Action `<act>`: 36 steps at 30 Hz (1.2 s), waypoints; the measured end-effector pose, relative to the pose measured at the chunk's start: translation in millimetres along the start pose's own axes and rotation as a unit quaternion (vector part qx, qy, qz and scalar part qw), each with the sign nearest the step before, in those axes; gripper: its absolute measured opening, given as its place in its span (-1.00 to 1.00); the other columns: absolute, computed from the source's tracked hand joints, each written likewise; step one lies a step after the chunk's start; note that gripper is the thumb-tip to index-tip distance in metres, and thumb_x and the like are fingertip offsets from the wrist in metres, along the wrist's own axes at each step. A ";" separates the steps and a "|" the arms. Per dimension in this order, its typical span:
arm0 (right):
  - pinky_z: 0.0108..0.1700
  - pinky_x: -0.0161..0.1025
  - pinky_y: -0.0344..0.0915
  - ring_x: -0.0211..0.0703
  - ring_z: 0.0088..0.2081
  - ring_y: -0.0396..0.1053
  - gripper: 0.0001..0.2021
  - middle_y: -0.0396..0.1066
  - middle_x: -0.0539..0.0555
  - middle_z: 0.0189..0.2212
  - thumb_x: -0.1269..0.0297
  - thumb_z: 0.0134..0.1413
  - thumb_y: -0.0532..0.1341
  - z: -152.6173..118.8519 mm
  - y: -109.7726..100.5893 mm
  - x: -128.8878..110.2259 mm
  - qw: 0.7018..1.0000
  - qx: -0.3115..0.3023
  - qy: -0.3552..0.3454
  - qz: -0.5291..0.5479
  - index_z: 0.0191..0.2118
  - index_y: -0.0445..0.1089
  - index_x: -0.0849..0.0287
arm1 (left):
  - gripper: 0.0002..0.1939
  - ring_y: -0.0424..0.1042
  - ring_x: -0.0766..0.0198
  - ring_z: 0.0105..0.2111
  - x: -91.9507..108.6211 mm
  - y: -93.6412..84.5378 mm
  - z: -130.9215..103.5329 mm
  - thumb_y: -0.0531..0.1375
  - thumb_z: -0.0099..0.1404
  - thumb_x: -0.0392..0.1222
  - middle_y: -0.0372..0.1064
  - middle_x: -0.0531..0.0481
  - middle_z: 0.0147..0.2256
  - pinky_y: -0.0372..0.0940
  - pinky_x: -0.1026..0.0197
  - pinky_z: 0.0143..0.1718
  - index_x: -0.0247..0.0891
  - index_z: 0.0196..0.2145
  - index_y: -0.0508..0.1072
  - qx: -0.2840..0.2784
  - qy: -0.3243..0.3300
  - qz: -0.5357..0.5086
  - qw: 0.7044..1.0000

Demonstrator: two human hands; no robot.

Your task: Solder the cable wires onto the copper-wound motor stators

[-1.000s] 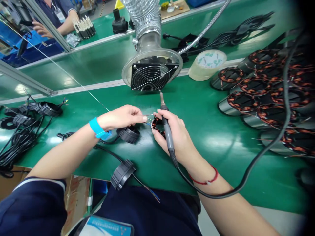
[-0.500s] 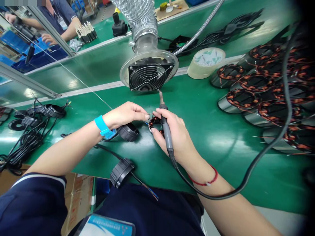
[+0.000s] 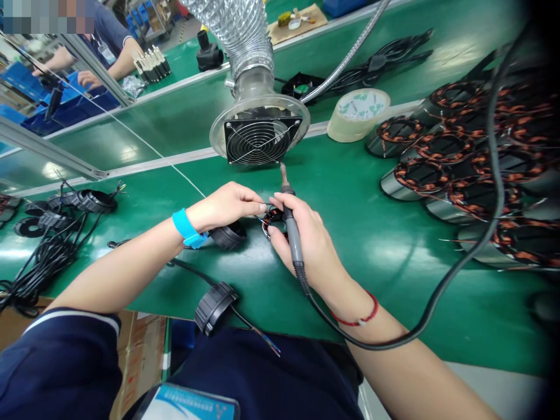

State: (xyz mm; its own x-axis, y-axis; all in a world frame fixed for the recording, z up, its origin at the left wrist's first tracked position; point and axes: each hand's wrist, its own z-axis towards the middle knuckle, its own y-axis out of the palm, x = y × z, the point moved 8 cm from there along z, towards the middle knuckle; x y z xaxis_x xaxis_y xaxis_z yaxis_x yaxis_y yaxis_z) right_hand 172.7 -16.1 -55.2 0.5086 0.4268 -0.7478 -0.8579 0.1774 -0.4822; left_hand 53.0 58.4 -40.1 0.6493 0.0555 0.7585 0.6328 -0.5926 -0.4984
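Observation:
My right hand (image 3: 312,242) wraps round a soldering iron (image 3: 294,233), whose tip points away from me toward the fan. The thumb and fingers of that hand also steady a small stator with copper windings (image 3: 275,216), partly hidden by the hand. My left hand (image 3: 231,204) is closed in a pinch at the stator's left edge, on what looks like a thin wire; its end is too small to make out. Beneath the left hand lies a black ribbed cap (image 3: 230,235). A second black cap (image 3: 215,306), with a cable and bare coloured wire ends, lies nearer my body.
A fume hood with a fan grille (image 3: 261,142) hangs just beyond my hands. Several wound stators (image 3: 420,175) stand at the right, beside a tape roll (image 3: 359,115). Black cables (image 3: 41,256) pile at the left. The iron's cord (image 3: 431,326) loops over my right forearm. Another person (image 3: 118,52) works across the bench.
The view has shifted slightly, so the hood and stators sit a little further left. Both hands keep nearly the same hold at the small stator. The other person's hands have moved.

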 end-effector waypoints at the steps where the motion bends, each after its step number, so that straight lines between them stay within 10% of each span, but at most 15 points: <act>1: 0.03 0.04 0.30 0.07 0.07 0.36 -0.51 0.39 0.16 0.05 0.35 0.10 0.14 0.2 -0.4 0.6 1.000 0.000 0.004 0.001 0.18 0.12 0.09 | -0.84 0.26 0.40 -0.48 -1.5 -2.2 -0.6 0.22 0.15 -0.19 0.39 0.08 -0.51 0.17 0.29 -0.33 -0.35 -0.45 0.54 0.012 -0.003 -0.018 1.000; 18: -0.02 0.01 0.32 0.05 -0.02 0.42 -0.55 0.44 0.12 0.00 0.36 0.13 0.14 0.9 -9.7 1.6 0.999 0.032 0.028 -0.011 0.15 0.15 0.08 | -0.82 -0.04 0.49 -0.64 -20.1 -1.5 -11.7 0.28 0.06 -0.17 0.08 0.19 -0.65 -0.14 0.32 -0.57 -0.33 -0.53 0.39 -0.066 -0.100 -0.057 0.991; 26: -0.01 0.00 0.32 0.05 0.02 0.40 -0.53 0.43 0.14 -0.01 0.34 0.13 0.14 -0.2 -6.8 0.2 1.000 0.021 -0.001 -0.003 0.17 0.13 0.09 | -0.82 0.18 0.42 -0.51 -19.7 14.4 -2.0 0.31 0.02 -0.16 0.31 0.10 -0.56 0.09 0.30 -0.40 -0.36 -0.50 0.51 -0.045 -0.055 -0.056 0.996; 36: -0.08 -0.03 0.33 -0.01 -0.12 0.41 -0.62 0.48 0.07 -0.18 0.39 0.18 0.14 2.6 4.5 -5.4 0.998 0.035 -0.031 -0.036 0.12 0.19 0.07 | -0.67 0.03 0.44 -0.61 -21.5 5.6 -21.7 0.17 0.26 0.00 0.08 0.13 -0.64 -0.05 0.33 -0.57 -0.36 -0.39 0.51 -0.117 -0.017 -0.027 0.993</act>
State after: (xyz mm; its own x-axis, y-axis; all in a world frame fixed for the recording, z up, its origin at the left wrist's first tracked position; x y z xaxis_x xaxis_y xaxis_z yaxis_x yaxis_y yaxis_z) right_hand 165.9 -15.3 -52.2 0.5662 0.4650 -0.6806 -0.8229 0.2703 -0.4998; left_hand 33.5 36.4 -50.0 0.6335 0.1165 0.7650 0.5543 -0.7580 -0.3436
